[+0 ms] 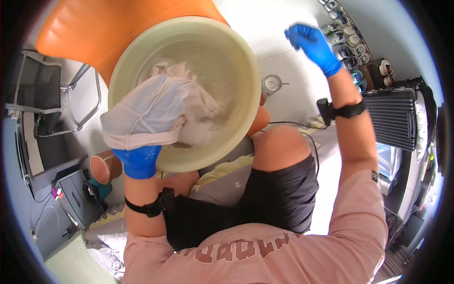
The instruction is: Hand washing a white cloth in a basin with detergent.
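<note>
A large pale yellow-green basin [246, 57] of cloudy water stands in front of me. My left hand [137, 160], in a blue glove, reaches inside a wet white cloth garment [146, 111] at the basin's near left. The fabric covers its fingers, with a blue tint showing through, and the garment's far end trails into the water. My right hand [309, 42], also blue-gloved, is raised in the air beyond the basin's right side, away from the garment. Its fingers are curled in and slightly blurred, with nothing visible in them.
The basin rests against an orange seat [127, 28]. A metal-framed chair [47, 94] stands at left, near a brown cup-shaped container [105, 168]. A round grey object with a handle [272, 84] lies on the floor. Several shoes [347, 38] and a black ribbed suitcase [390, 116] line the right.
</note>
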Demonstrator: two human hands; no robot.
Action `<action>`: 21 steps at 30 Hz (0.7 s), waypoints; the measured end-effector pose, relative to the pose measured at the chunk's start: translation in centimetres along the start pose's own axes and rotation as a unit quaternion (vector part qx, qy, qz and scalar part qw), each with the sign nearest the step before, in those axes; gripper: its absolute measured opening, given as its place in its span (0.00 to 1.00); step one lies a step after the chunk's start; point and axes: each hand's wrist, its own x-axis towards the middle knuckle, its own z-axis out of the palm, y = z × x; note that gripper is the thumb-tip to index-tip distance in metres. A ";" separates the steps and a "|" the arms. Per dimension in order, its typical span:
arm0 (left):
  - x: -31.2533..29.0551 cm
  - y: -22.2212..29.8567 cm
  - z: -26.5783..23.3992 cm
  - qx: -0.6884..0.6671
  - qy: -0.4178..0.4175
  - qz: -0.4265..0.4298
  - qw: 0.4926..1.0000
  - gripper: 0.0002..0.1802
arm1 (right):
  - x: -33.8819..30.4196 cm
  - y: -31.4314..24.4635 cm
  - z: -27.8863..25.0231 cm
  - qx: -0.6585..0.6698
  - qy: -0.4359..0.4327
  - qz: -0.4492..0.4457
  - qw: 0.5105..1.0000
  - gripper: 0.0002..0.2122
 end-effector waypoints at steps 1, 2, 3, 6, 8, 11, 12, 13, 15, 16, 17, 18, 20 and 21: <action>0.2 0.3 0.3 -0.008 0.040 -0.003 0.999 0.31 | -1.0 4.4 0.1 0.007 0.029 0.064 0.997 0.09; 0.7 1.2 0.6 -0.023 0.081 -0.001 0.996 0.28 | -2.2 8.2 -0.3 0.007 0.062 0.129 0.990 0.10; 1.3 1.5 1.8 -0.165 0.043 -0.081 0.982 0.30 | -4.0 13.1 -0.4 -0.011 0.084 0.162 0.983 0.10; -1.4 -5.5 1.7 0.044 0.084 -0.070 0.993 0.34 | -7.4 25.9 2.6 -0.029 0.149 0.279 0.948 0.14; 0.1 -4.0 3.5 0.054 0.043 -0.065 0.996 0.34 | -11.8 35.7 1.4 -0.147 0.186 0.354 0.905 0.16; 0.1 -3.5 1.7 0.155 0.007 -0.065 0.986 0.33 | -12.1 37.5 6.2 -0.259 0.169 0.418 0.854 0.16; 0.3 -3.8 1.7 0.197 0.010 -0.064 0.978 0.33 | -11.7 37.6 6.9 -0.256 0.166 0.422 0.854 0.16; 0.7 -4.2 2.7 0.154 0.045 -0.139 0.977 0.31 | -11.4 37.7 7.3 -0.223 0.166 0.428 0.860 0.16; 1.7 -3.8 3.4 0.135 0.019 -0.120 0.983 0.30 | -10.7 38.0 7.8 -0.184 0.173 0.445 0.860 0.15; 2.2 -3.6 3.7 0.115 -0.001 -0.099 0.989 0.30 | -10.3 38.3 7.7 -0.183 0.172 0.448 0.858 0.15; 2.6 -3.5 4.5 0.115 -0.005 -0.099 0.988 0.30 | -9.7 38.5 7.6 -0.182 0.166 0.434 0.867 0.14; 3.3 -3.4 5.5 0.070 0.045 -0.117 0.990 0.30 | -9.5 38.9 7.8 -0.181 0.160 0.419 0.875 0.13; 3.9 -2.7 6.3 0.026 0.093 -0.133 0.986 0.31 | -9.2 39.2 9.4 -0.148 0.219 0.378 0.887 0.12; 4.3 -2.0 6.1 0.128 0.021 -0.090 0.987 0.31 | -9.0 39.6 9.8 -0.150 0.219 0.346 0.900 0.12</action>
